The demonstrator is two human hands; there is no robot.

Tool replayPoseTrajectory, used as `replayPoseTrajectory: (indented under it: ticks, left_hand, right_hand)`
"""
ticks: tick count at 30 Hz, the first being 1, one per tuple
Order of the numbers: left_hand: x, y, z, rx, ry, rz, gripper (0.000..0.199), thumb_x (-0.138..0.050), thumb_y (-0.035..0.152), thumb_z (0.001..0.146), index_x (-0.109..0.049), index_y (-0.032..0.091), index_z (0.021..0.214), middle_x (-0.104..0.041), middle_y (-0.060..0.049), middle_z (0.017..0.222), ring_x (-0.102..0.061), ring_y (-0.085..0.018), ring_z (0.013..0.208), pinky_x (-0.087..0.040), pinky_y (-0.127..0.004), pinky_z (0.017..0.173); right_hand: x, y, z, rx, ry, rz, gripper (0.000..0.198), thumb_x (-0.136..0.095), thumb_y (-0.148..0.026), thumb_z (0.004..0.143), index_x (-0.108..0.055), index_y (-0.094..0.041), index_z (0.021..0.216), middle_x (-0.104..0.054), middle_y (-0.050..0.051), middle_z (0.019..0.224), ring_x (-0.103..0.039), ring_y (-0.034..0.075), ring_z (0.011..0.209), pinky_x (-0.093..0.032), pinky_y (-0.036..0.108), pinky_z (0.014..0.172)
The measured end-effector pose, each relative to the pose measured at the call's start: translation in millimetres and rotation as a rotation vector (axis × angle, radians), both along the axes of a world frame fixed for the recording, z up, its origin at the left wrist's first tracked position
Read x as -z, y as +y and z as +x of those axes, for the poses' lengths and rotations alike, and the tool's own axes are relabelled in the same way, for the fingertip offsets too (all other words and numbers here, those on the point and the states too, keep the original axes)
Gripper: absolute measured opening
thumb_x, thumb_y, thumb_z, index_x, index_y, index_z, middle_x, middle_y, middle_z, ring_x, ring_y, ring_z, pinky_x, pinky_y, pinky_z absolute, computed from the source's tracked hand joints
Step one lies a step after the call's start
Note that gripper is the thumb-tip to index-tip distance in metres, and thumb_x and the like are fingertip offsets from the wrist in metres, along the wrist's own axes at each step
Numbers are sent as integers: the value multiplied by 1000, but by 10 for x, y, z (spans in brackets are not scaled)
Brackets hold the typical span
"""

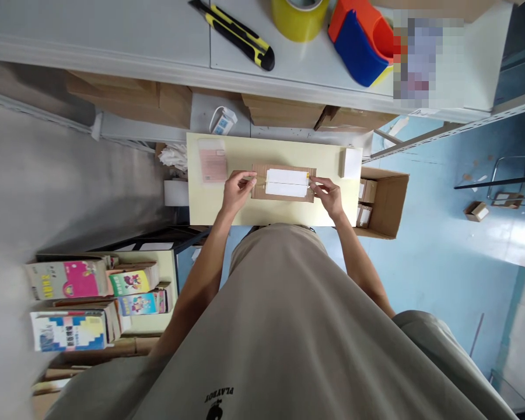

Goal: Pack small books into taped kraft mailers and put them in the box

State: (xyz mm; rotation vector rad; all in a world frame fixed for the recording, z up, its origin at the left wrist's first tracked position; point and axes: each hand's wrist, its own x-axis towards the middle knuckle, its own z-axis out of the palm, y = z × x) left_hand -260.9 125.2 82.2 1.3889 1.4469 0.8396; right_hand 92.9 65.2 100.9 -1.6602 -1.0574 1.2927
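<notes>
A flat piece of brown cardboard (283, 199) lies on the pale yellow tabletop (262, 213). On it is a white rectangular piece (287, 176), crossed lengthwise by a thin dark line, with a small yellow mark at its right end. My left hand (237, 191) pinches the cardboard's left end between thumb and fingers. At the right end, my right hand (328, 195) has thumb and forefinger closed at the cardboard's edge, near the yellow mark. Whether either hand also grips something thin, like tape or a band, I cannot make out.
A pink-and-white printed sheet (213, 162) and a small white box (352, 163) lie on the table. Right stands an open carton (389, 201) with small boxes. The shelf above holds a box cutter (238, 36), yellow tape (300, 20) and a blue-orange tape dispenser (361, 46).
</notes>
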Motion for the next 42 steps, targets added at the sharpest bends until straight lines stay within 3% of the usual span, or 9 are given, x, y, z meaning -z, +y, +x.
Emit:
replayPoseTrajectory:
  ticks: [9,17,21,25,27,31,35,38,42]
  left_hand:
    - [133,-46,59,-45,-49,-42,33,-79,50,100,-84,22,115,-82,-12,128,-77,-19,91,-67,-34,88]
    - [134,-32,-18,-11,-86,-80,51,-77,67,94,-84,22,119,-81,-15,136,-77,-20,99,-66,-37,97]
    - [29,-21,-107,73,-94,-75,58,-77,72,92,-84,22,119,-83,-15,129,-78,-22,100,-67,-38,95]
    - [-311,97,-118,67,6,84,54,-79,73,91,-85,25,116,-82,-14,124,-80,-26,105,-70,-40,90]
    - [-573,246,-47,58,34,202,47,-77,69,96,-86,27,117,-81,-13,125,-79,-28,114,-70,-41,93]
    - [-1216,707,254,112,-13,397,40,-74,61,105,-85,27,122,-80,-13,131,-78,-28,121,-69,-42,100]
    - [-1822,1183,661,144,-54,536,35,-75,52,107,-84,25,127,-79,-12,134,-77,-27,119,-68,-42,104]
    - [-2164,1387,927,174,-94,640,31,-73,44,109,-84,24,129,-79,-12,137,-77,-27,125,-67,-41,105]
    - [-2391,1430,1121,207,-103,690,30,-72,43,110,-85,24,129,-81,-13,136,-77,-28,127,-67,-40,104]
  right_hand:
    - [132,-28,-28,22,20,-31,71,-87,-89,86,-92,-33,128,-74,10,149,-79,33,125,-80,55,98]
    - [132,-21,-28,33,67,-26,75,-89,-91,80,-93,-32,125,-73,11,148,-78,30,118,-79,52,96]
    - [73,-45,-53,-13,9,49,78,-83,-94,82,-91,-28,122,-76,13,143,-77,30,116,-77,53,96]
    - [-195,14,-58,-79,-149,164,73,-78,-92,89,-90,-28,121,-76,16,138,-79,33,115,-75,56,96]
    - [-442,165,-20,-99,-281,265,64,-74,-87,97,-89,-31,125,-76,15,137,-79,37,124,-72,60,106]
    - [-1158,757,100,-108,-487,518,55,-70,-73,107,-82,-31,140,-76,17,147,-71,40,143,-57,63,130]
    - [-1825,1515,155,-87,-615,709,52,-68,-60,111,-73,-25,150,-71,19,156,-62,41,154,-46,62,138]
    - [-2058,1981,137,-51,-782,667,48,-66,-48,110,-68,-20,149,-71,23,154,-61,44,151,-46,66,134]
    - [-2037,2347,70,-28,-977,372,47,-69,-28,101,-65,-9,144,-72,34,149,-64,49,148,-44,71,131]
